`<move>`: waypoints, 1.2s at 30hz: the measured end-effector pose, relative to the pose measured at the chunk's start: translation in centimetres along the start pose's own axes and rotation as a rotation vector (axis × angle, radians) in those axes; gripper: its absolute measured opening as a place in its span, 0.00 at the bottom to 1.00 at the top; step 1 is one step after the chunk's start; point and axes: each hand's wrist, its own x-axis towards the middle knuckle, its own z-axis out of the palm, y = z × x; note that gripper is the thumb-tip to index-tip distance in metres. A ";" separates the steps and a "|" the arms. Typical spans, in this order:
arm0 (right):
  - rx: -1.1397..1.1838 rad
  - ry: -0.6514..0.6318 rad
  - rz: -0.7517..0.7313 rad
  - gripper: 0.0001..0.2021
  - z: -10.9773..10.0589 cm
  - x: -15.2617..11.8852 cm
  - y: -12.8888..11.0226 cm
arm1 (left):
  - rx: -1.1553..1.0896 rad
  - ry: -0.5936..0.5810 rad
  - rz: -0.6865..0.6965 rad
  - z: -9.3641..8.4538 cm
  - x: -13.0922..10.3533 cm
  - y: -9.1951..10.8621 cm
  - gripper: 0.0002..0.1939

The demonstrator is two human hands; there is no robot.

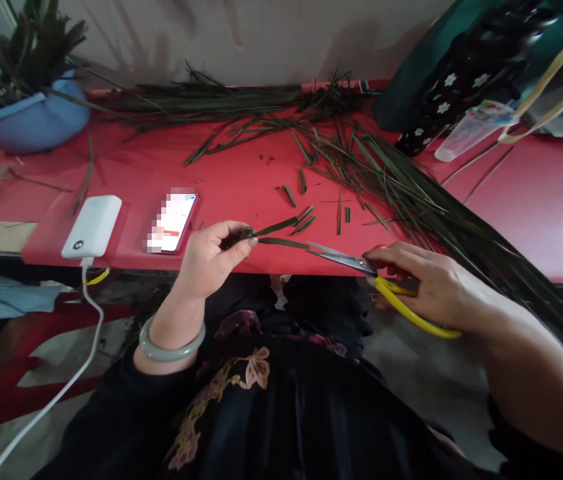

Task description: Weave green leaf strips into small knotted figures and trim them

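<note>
My left hand (218, 257) is closed in a pinch on a small piece of folded green leaf, most of it hidden by the fingers. Two leaf strips (284, 243) stick out from it to the right. My right hand (424, 283) grips yellow-handled scissors (344, 259), a bit of red showing by the index finger. The blades point left, slightly parted, and their tips are at the end of the lower strip. Short leaf cuttings (288, 195) lie on the red tabletop (241, 183) just beyond my hands.
Long leaf strips (411, 180) run across the right side, with more along the wall. A blue basin (56, 110) of leaves stands at the far left. A white power bank (94, 223) with a cable and a phone (174, 220) lie left. A plastic cup (471, 133) leans at the right.
</note>
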 end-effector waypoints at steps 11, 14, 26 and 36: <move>-0.001 -0.052 -0.037 0.19 -0.8 0.5 -0.4 | 0.135 0.037 0.088 -0.1 -0.7 0.8 0.11; 0.002 -0.071 -0.048 0.20 -0.9 0.5 -0.4 | 0.133 0.041 0.094 -0.1 -0.7 0.9 0.10; -0.113 -0.055 -0.111 0.20 -1.2 0.7 -1.4 | 0.158 -0.052 0.113 0.3 -1.2 1.8 0.09; -0.116 -0.115 -0.134 0.20 -1.4 0.7 -1.4 | 0.117 -0.096 0.106 0.4 -1.2 2.0 0.09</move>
